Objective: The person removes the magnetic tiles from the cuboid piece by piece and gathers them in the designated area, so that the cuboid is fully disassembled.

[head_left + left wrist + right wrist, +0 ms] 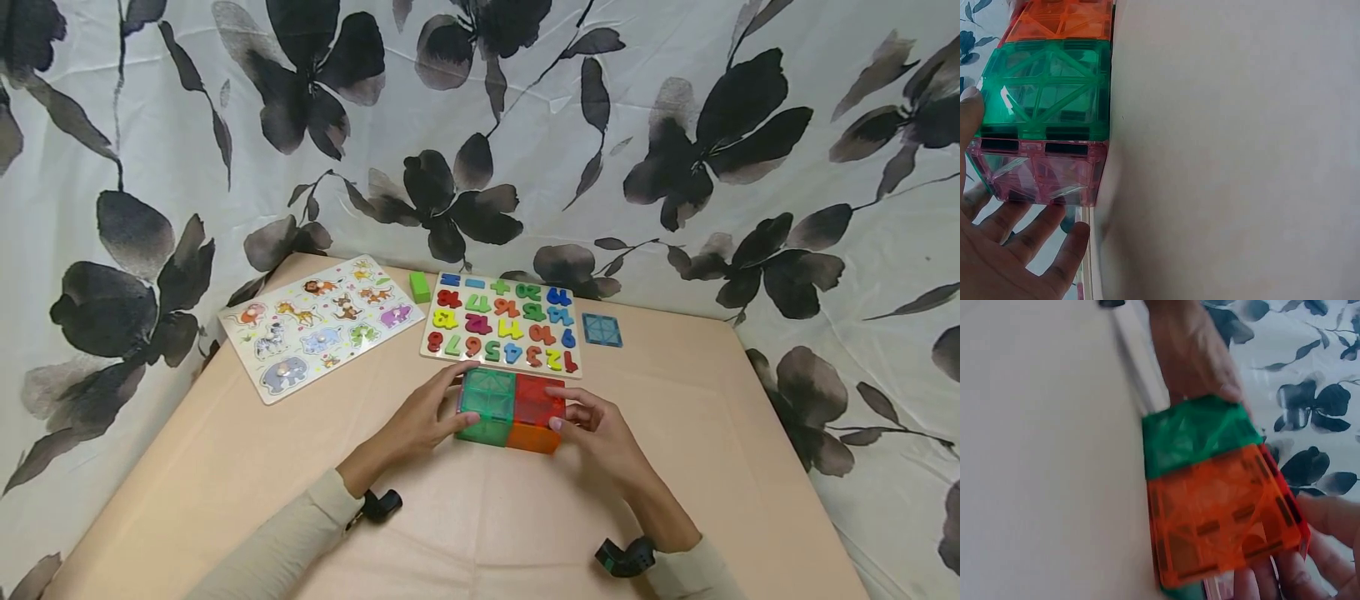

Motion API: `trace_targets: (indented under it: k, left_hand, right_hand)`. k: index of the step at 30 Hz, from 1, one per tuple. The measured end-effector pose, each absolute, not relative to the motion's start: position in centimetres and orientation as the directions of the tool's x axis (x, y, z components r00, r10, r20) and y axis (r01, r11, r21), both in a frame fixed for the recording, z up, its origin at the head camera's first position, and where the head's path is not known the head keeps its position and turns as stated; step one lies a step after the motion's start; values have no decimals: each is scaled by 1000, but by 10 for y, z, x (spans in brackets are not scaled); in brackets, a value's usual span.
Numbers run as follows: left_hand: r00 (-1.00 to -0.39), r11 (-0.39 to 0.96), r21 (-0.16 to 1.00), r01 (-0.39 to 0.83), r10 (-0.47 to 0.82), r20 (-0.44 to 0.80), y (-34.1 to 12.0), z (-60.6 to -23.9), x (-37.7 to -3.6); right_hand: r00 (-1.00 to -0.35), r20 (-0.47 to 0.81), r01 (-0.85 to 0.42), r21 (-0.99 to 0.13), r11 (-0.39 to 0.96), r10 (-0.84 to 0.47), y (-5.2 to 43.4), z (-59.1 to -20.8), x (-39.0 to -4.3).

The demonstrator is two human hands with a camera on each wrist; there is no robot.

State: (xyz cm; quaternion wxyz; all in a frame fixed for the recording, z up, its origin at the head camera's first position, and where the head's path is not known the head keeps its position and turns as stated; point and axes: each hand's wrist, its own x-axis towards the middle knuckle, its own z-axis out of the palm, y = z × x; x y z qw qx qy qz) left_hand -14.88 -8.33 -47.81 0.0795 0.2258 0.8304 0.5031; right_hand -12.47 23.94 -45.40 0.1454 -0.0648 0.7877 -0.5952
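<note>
A block of translucent magnetic tiles [510, 408] stands on the peach table [712, 467], green and red on top, green and orange in front. My left hand [427, 421] lies against its left end, fingers straight along the pink end tile [1041, 172], thumb on the green front face [1047, 94]. My right hand [600, 433] grips the right end, one finger over the red top tile, the thumb on the orange face [1216, 512]. In the right wrist view the right hand's fingers [1329, 525] show beside the orange tile, and the left hand [1191, 350] sits beyond the green one.
Behind the block lie a number puzzle board [502, 325], an animal puzzle board [318, 325] to its left, a small green cube [420, 287] between them and a flat blue tile [602, 330] on the right. A flower-print cloth [480, 125] hangs round the table.
</note>
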Motion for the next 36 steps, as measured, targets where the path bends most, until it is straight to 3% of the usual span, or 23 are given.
trace_targets:
  k: [11, 21, 28, 36]
  left_hand:
    - [-888, 404, 869, 284, 454, 79, -82, -477, -150]
    - [-884, 394, 868, 303, 456, 101, -81, -476, -150]
    - [-883, 394, 863, 315, 456, 114, -82, -476, -149]
    - [-879, 389, 861, 329, 459, 128, -82, -478, -149]
  right_hand:
    - [-946, -261, 237, -961, 140, -190, 233, -454, -124]
    - [-951, -261, 249, -964, 91, -163, 236, -440, -122]
    - [-975, -142, 120, -984, 133, -169, 249, -423, -120]
    - [-987, 63, -112, -926, 360, -146, 279, -411, -127]
